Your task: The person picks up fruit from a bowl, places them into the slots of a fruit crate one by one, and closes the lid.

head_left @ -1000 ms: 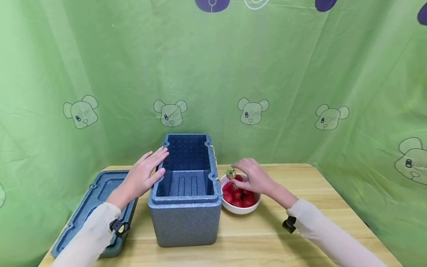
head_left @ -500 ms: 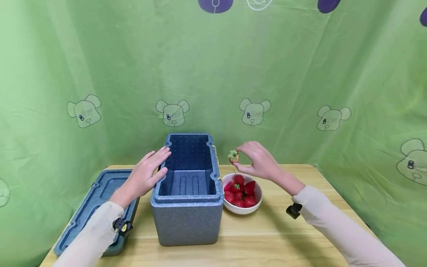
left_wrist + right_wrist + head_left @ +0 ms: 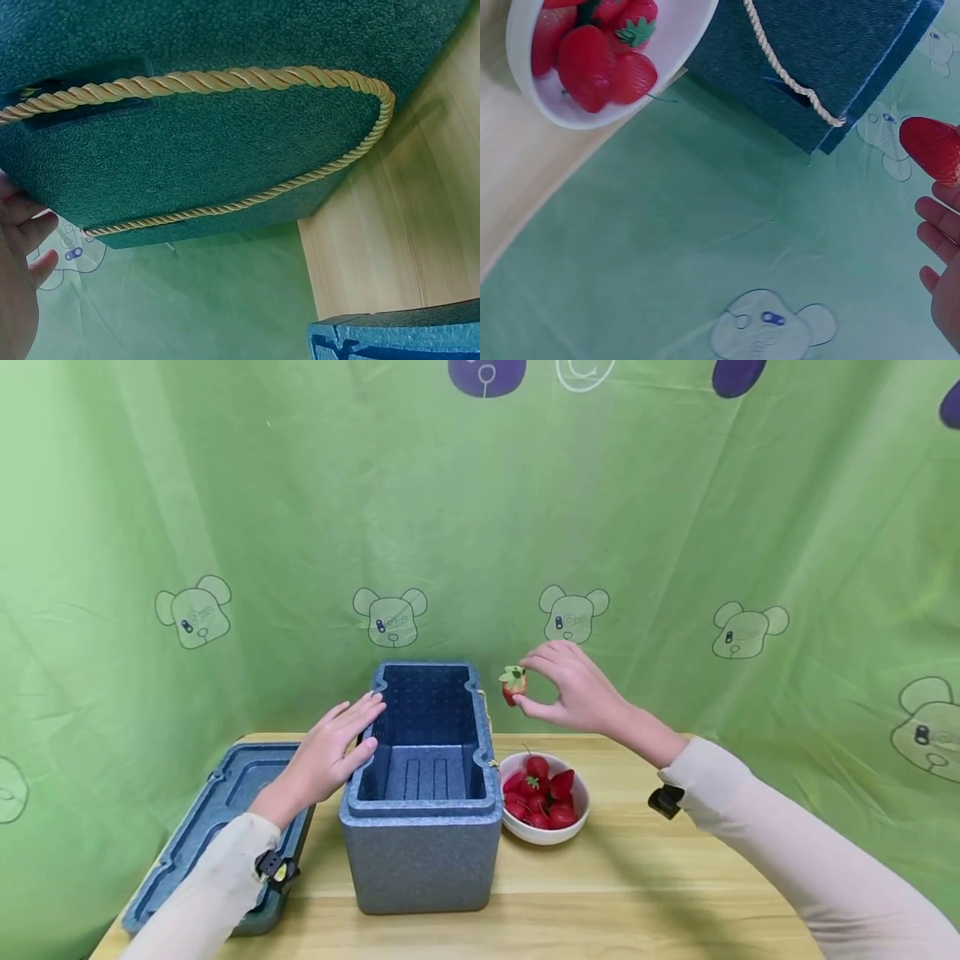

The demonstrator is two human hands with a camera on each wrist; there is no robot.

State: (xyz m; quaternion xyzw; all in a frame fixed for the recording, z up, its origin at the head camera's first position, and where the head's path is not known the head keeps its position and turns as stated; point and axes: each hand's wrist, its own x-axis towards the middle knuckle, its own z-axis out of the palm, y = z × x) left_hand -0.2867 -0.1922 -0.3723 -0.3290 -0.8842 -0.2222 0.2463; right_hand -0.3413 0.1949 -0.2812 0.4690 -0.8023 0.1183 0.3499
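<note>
In the head view my right hand pinches a strawberry with green leaves between thumb and fingers, raised beyond and above a white bowl. Several red strawberries lie in that bowl. The right wrist view shows the red body of the held strawberry at the fingertips. My left hand rests on the left rim of a blue-grey foam box, fingers straight. That box stands lidless, and its visible floor is bare. A twisted yellow rope runs along the box's side in the left wrist view.
The box's blue lid lies on the wooden table to the left, partly under my left forearm. The bowl stands close against the box's right side. A green curtain with bear-head prints surrounds the table.
My right hand has lifted the strawberry up out of the bowl, then higher and slightly left toward the box. The left hand stays on the rim.
</note>
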